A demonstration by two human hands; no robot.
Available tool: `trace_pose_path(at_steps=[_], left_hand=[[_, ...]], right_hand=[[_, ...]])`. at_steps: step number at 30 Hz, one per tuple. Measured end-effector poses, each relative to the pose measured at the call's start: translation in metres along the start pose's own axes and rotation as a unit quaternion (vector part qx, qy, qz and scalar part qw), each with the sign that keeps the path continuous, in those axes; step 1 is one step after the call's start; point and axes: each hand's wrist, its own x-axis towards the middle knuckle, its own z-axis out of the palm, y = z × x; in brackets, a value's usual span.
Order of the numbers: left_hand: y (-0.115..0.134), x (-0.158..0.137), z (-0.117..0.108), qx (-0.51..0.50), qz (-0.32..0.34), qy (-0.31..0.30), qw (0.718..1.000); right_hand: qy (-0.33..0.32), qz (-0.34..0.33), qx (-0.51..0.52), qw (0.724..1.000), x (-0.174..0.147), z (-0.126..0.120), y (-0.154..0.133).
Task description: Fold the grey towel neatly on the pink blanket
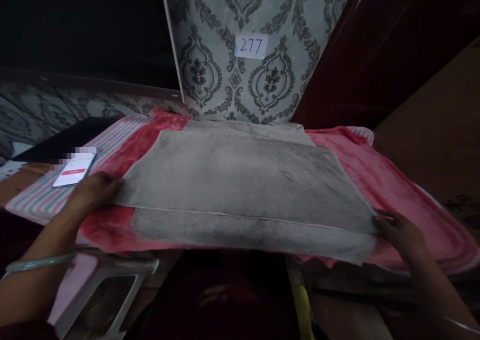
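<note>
Two bare hands draw a gray cloth (pixel 232 175) wide across a red plush blanket (pixel 378 180), the left hand (pixel 95 190) pinching one near corner and the right hand (pixel 399 230) closed at the opposite one, though its fingertips are partly in shadow. The gray cloth lies centrally on the blanket, its light-hemmed near edge stretched between the hands, with more gray fabric showing beneath it toward the person and behind it toward the patterned wall (pixel 240 95); whether that is the same piece cannot be told. An uneven pull looks the likeliest trouble: should one hand tug harder, the hem could skew and the layers fall out of line. Soft pile rubbing on soft pile might also drag the lower gray fabric or ruck up the blanket, whose front edge lies close to the person. A lit phone (pixel 75 172) rests on a striped cloth (pixel 41 197) just beside the left hand, where a careless sweep of the wrist, or a yank on the fabric under it, could send it sliding.
</note>
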Motion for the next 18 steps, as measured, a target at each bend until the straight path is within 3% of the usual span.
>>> trace_pose_path(at_steps=[2,3,4,6,8,9,11,13,18], left_hand=[[0.017,0.003,0.006,0.075,0.079,0.114,0.988],[0.032,0.002,0.014,0.077,0.143,0.138,0.977],[0.051,0.001,0.026,0.061,0.229,0.13,0.963],[0.099,-0.007,0.054,0.034,0.37,0.047,0.927],[0.151,-0.014,0.084,0.046,0.499,-0.029,0.865],[0.175,-0.017,0.096,0.061,0.532,-0.04,0.843],[0.211,-0.019,0.117,0.09,0.552,-0.041,0.828],[0.227,-0.017,0.132,0.122,0.541,-0.046,0.831],[0.218,-0.011,0.157,0.124,0.527,-0.029,0.84]], right_hand=[[0.063,-0.085,-0.104,0.989,0.001,0.014,-0.021],[0.08,-0.133,-0.133,0.979,0.0,0.026,-0.039],[0.077,-0.191,-0.141,0.968,-0.002,0.043,-0.062],[0.026,-0.275,-0.122,0.953,-0.005,0.083,-0.117],[-0.03,-0.341,-0.114,0.933,-0.008,0.124,-0.172],[-0.044,-0.362,-0.119,0.924,-0.009,0.142,-0.196],[-0.063,-0.381,-0.144,0.911,-0.01,0.171,-0.229],[-0.088,-0.384,-0.181,0.901,-0.009,0.189,-0.243],[-0.147,-0.372,-0.231,0.887,-0.008,0.206,-0.234]])
